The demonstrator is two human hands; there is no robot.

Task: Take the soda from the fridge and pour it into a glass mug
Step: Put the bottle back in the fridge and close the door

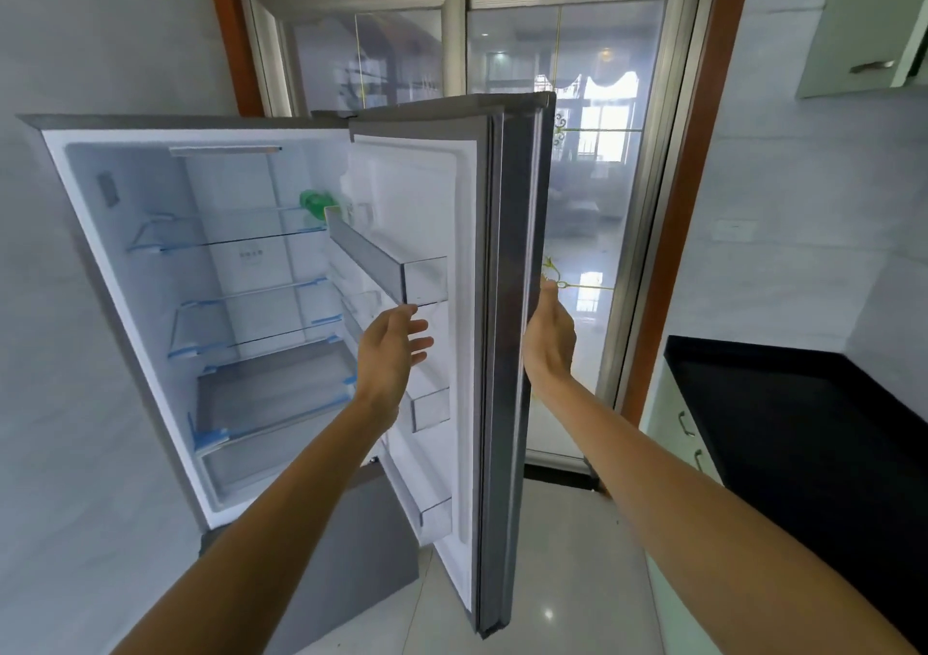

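standing open, the fridge (150, 262) shows a smooth white plastic lining crossed by thin clear glass shelves (241, 237) with blue clips at their corners. on the top shelf, at the back right and half hidden behind the door's uppermost bin, sits the soda (315, 201), a rounded, translucent green bottle. the fridge door (507, 353) is swung out to the right, its edge brushed grey metal, its inner side white with boxy clear door bins (427, 277) stacked down it. the left hand (394, 348) is raised in front of those bins, fingers (419, 343) loosely spread and holding nothing, well apart from the bottle. the right hand (550, 338) lies against the door's outer edge, thumb pointing up; its fingers are hidden behind the metal, so i cannot tell whether they grip. beyond the fridge door is a sliding glass door (577, 102) in a pale metal frame with an orange-brown wooden surround. at the right a glossy black tabletop (803, 418) tops pale green cabinets with slim metal handles. the floor (567, 579) is shiny pale tile.
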